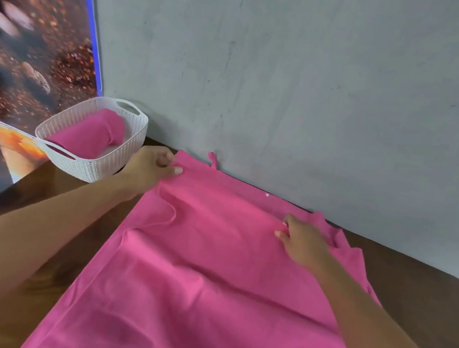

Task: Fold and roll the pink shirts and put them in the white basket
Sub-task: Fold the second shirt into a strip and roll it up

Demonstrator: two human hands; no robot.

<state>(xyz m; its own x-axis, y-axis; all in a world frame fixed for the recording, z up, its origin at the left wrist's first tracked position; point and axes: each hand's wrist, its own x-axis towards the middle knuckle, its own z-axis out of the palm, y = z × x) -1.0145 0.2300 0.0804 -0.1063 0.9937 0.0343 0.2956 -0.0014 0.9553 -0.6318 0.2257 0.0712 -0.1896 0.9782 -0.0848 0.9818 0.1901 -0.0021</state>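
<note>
Judging by the white basket [93, 164], you are partway through: one rolled pink shirt [89, 133] already lies inside it, slanting from the near-left corner up toward the far handle, and it fills a good share of the space. That shirt counts as done.

A second pink shirt [205, 276] is spread flat on the brown surface [430, 292], to the right of the basket and running from the wall edge down toward you. It looks smoothed out, with only soft wrinkles across the middle; it is not rolled, and any folding is slight at most. A curved seam shows on its left side, not far from the basket, and small straps or ties stick up at its far edge.

Your left hand [153, 165] sits just beside the basket's right wall, fingers closed in a pinch on the shirt's far-left corner. Your right hand [300, 240], well to the right of the basket, pinches the cloth near the far-right shoulder, fingers curled and narrow.

My reading is that you are about to start the first fold on this shirt. Left for it: folding, rolling, and setting it in the basket next to the finished roll. Whether more shirts wait out of view, I cannot tell.
</note>
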